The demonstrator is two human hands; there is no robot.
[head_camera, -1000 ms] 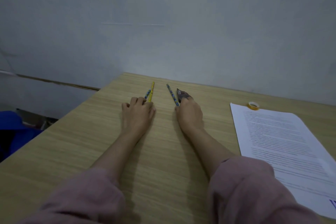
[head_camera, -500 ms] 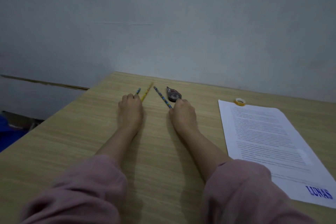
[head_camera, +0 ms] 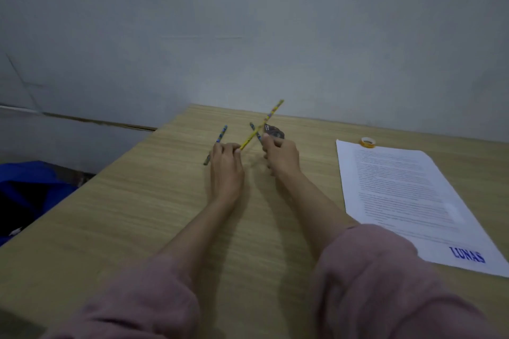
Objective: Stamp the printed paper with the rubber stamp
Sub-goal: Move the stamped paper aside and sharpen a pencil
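Three pencils near the desk's (head_camera: 137, 215) far edge: left hand (head_camera: 226, 166) grips the yellow pencil (head_camera: 261, 125), right hand (head_camera: 281, 155) grips one blue pencil (head_camera: 254, 131), the other blue pencil (head_camera: 220, 136) lies loose; one printed paper (head_camera: 407, 195), one tape roll (head_camera: 368, 142).

printed paper (head_camera: 407, 195) at the desk's (head_camera: 137, 201) right edge | you can read "LUNAS" (head_camera: 467, 255) in blue capitals at its near right corner | body text lines too small for you to read | no other legible marks
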